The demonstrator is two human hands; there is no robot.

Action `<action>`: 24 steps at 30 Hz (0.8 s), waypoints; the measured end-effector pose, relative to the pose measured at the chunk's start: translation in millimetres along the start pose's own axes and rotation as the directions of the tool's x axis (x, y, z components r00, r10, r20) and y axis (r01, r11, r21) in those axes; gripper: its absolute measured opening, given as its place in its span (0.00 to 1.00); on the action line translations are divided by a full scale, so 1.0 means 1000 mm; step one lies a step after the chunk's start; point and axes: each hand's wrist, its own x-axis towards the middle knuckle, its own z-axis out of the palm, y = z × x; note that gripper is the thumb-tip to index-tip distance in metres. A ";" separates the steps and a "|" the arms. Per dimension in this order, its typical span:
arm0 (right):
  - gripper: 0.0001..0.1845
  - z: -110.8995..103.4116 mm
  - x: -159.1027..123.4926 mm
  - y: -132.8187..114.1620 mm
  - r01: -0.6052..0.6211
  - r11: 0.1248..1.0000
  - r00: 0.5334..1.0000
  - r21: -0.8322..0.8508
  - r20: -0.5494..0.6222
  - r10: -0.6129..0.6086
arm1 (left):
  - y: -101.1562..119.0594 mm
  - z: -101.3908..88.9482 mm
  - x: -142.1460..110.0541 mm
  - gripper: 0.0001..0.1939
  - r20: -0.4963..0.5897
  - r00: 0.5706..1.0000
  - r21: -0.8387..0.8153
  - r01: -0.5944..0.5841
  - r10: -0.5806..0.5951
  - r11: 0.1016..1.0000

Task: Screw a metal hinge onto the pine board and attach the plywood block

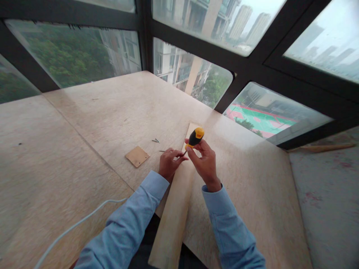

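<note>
Head view. We are gripping the yellow-and-black screwdriver (195, 138) in the right hand (204, 160), thumb and fingers clamped on the lower handle; the tool is tilting, its shaft pointing down towards the left hand. The left hand (169, 164) is keeping its fingers bent beside the shaft's lower end; we cannot tell whether they are pinching anything. Beneath and between both hands, the pale wooden board (174, 213) is running back towards us, its near end overhanging the edge of the worktop (238, 179). Left of the left hand, a small square piece (137, 156) with tiny holes is lying flat; beyond that hand, thin metal screws (156, 141) are lying loose.

Risks, our judgement: with the left fingertips sitting so near the shaft, a poorly seated tip could be skidding into them. The overhanging end could be tipping or swinging the board if a forearm knocks it. A sweeping left hand could be scattering the screws.
</note>
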 end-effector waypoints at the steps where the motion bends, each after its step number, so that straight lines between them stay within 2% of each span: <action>1: 0.13 0.001 -0.001 -0.001 0.007 1.000 1.000 -0.001 0.015 -0.007 | 0.001 0.000 0.000 0.05 0.007 1.000 0.023 -0.016 0.016 1.000; 4: 0.12 0.002 -0.002 -0.002 0.024 1.000 0.999 -0.011 0.024 -0.024 | 0.004 -0.002 0.000 0.03 0.061 0.994 0.034 -0.095 0.093 0.995; 6: 0.11 0.000 -0.002 -0.003 0.018 1.000 1.000 -0.015 0.008 -0.018 | 0.003 -0.002 -0.001 0.08 0.107 0.985 0.004 -0.140 0.139 0.990; 9: 0.10 -0.003 0.000 -0.005 -0.011 1.000 1.000 0.006 -0.018 0.011 | 0.000 -0.002 -0.004 0.13 0.146 0.978 -0.030 -0.149 0.152 0.988; 11: 0.10 -0.004 0.002 -0.006 -0.027 1.000 1.000 0.013 -0.015 0.027 | -0.003 -0.002 -0.005 0.12 0.161 0.978 -0.024 -0.129 0.131 0.991; 15: 0.11 -0.003 0.001 -0.005 -0.046 0.998 0.999 -0.036 -0.005 0.046 | -0.004 -0.002 -0.005 0.05 0.102 0.993 -0.004 -0.066 0.066 0.998; 19: 0.10 0.002 -0.003 -0.002 -0.045 0.994 0.998 -0.095 -0.047 0.041 | -0.003 -0.001 -0.003 0.01 0.042 0.999 -0.062 0.003 -0.001 0.998; 24: 0.10 0.007 -0.002 -0.003 -0.054 0.998 0.995 0.040 -0.084 0.058 | -0.005 0.000 -0.002 0.05 0.042 0.999 -0.044 -0.005 0.007 0.999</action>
